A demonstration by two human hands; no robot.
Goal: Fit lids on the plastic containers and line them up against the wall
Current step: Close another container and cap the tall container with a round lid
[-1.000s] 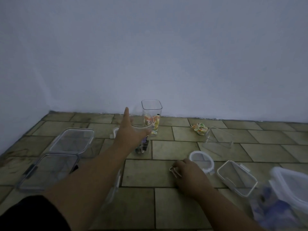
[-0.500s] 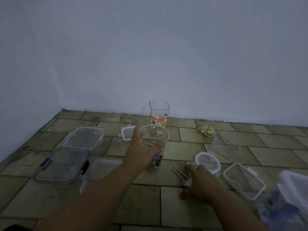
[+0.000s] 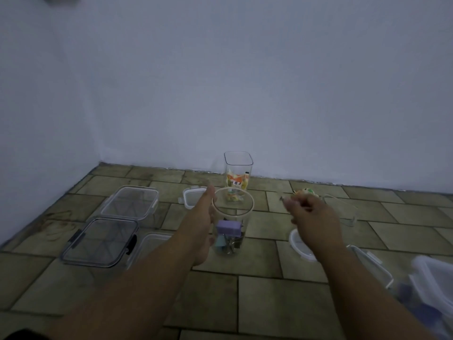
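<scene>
My left hand (image 3: 199, 225) is wrapped around the left side of a round clear jar (image 3: 234, 212) standing on the tiled floor. The jar has no lid and holds a purple binder clip and some darker ones. My right hand (image 3: 313, 217) hovers to the jar's right, above the floor, pinching a small metal binder clip (image 3: 283, 199), which is blurred. Below that hand lies a round white-rimmed lid (image 3: 297, 245), partly hidden by my wrist. A tall square clear container (image 3: 238, 175) with colourful packets inside stands open by the wall.
Left of the jar are two lidded rectangular boxes (image 3: 130, 201) (image 3: 99, 241), a third box (image 3: 153, 244) behind my forearm, and a small square lid (image 3: 192, 195). On the right are a clear open container (image 3: 343, 209), a rectangular lid (image 3: 370, 262) and a box with blue contents (image 3: 431, 280).
My left hand has brought the round jar nearer to me. My right hand has picked the binder clip up off the floor and raised it beside the jar.
</scene>
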